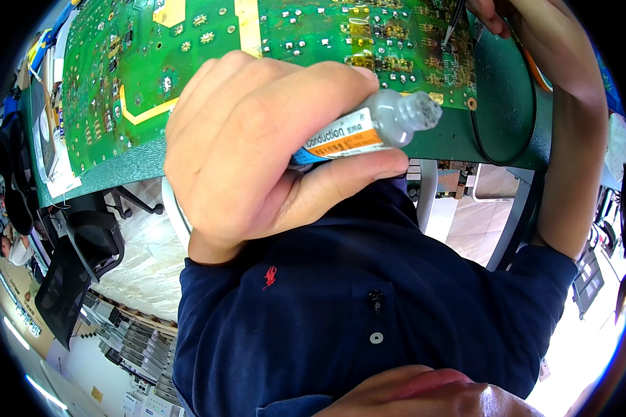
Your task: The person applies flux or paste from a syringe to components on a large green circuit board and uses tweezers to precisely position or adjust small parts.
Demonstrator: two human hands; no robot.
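My left hand (250, 146) is wrapped round a small translucent bottle (391, 119) with a white, orange and blue label. The bottle lies tilted, its uncapped-looking neck pointing right, above the near edge of a large green circuit board (146, 76). At the upper right, my right hand (490, 15) is partly cut off by the frame edge. Its fingers hold a slim dark tool (455, 22) with a pale pointed tip, whose exact kind I cannot make out. That tip is at the small components on the board's right part.
The board lies on a green work table (511, 125). A black cable (504, 162) loops over the table's right side. Papers (54, 149) lie at the left edge. A black office chair (83, 250) stands on the tiled floor at the left.
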